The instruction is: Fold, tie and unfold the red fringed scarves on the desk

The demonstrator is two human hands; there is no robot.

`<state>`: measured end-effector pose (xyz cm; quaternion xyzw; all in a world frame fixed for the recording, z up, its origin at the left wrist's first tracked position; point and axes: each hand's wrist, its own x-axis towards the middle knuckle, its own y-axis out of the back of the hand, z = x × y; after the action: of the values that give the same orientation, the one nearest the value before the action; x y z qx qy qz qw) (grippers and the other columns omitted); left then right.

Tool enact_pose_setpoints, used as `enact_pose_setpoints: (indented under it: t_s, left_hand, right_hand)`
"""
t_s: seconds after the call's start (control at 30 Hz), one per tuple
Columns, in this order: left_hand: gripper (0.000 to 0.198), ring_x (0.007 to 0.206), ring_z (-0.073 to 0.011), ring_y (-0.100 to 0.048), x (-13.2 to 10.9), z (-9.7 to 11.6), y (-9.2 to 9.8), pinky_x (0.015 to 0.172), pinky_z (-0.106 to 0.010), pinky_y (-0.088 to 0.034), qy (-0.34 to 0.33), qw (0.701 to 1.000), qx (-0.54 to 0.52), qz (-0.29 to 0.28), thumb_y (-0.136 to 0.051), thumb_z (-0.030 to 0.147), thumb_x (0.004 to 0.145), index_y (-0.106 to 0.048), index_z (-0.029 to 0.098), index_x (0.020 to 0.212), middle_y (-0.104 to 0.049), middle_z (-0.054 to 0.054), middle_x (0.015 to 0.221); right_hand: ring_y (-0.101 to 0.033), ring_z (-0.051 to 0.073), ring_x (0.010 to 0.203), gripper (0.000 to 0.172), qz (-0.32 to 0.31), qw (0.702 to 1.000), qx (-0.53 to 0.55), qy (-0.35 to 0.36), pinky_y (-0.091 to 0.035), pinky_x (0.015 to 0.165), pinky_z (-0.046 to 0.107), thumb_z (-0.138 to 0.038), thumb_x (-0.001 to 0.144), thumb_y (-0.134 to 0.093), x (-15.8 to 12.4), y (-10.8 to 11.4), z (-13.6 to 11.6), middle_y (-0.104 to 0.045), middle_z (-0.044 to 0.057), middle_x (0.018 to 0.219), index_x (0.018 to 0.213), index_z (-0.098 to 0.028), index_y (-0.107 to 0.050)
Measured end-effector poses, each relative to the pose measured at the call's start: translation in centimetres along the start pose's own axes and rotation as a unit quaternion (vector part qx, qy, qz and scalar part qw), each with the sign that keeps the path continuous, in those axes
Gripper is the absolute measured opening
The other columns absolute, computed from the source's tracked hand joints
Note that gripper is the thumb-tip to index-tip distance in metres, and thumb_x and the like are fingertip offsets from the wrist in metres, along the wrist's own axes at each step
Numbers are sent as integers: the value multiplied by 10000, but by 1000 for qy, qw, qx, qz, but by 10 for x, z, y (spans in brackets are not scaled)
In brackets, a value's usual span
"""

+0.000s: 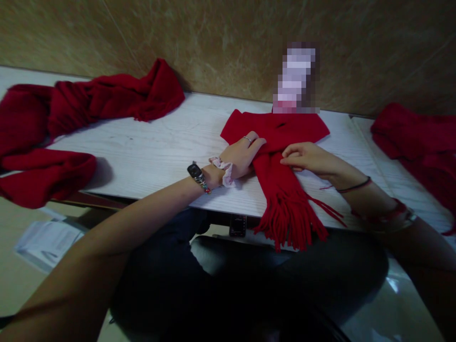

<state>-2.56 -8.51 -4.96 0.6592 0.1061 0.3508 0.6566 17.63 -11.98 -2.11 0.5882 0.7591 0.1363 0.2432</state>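
A red scarf (276,178) with a fringed end lies folded crosswise on the white table, its fringe hanging over the front edge. My left hand (244,154), wearing a ring and a pale scrunchie, is closed on the scarf where the upper band meets the hanging tail. Its thumb is hidden. On the other side of the tail, my right hand (306,157) has its fingers curled in a pinch at the scarf's edge. A small blurred-out patch (295,76) covers something standing behind the scarf.
Another red scarf (107,97) lies bunched at the left of the white table (153,156), partly over its front edge. More red cloth (409,137) lies at the right. A marbled wall (213,47) rises behind. Papers in a clear container (50,242) sit lower left.
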Motion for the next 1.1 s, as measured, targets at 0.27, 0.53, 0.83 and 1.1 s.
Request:
enact_pose_setpoints:
  t_s: [0.27,0.53,0.83,1.1]
  left_hand:
    - [453,952,-214,-531,3,-5,9,787,-303,-444,-81,992,52,-78,-472,139,766,-479,135,1218,-498,-113,1094]
    - [608,1102,-239,-456,-2,-18,10,926,-342,-369,-168,983,5,-77,-581,325,741,-419,135,1295,-442,-139,1225]
    - [453,1003,-259,-505,-1,-28,8,806,-358,-377,-115,983,139,-27,-569,260,771,-497,139,1202,-518,-140,1124]
    - [244,928,-197,-529,-1,-26,5,777,-327,-395,-135,985,109,-14,-409,225,870,-587,211,1036,-564,-64,1022]
  right_hand:
    - [-351,66,439,183,0,999,-32,41,-243,429,213,-224,633,-653,3,25,5,-399,-72,469,627,-201,-472]
    - [-485,108,598,289,-151,974,-148,87,-365,538,240,-429,653,-635,6,23,11,-560,-21,686,779,-189,-531]
    - [-588,258,891,348,149,912,-334,186,-458,748,406,-456,788,-508,8,36,15,-640,109,949,997,-187,-576]
    - [-313,306,1297,517,25,842,-483,240,-295,989,582,-427,900,-322,36,32,52,-360,131,1414,1368,-208,-344]
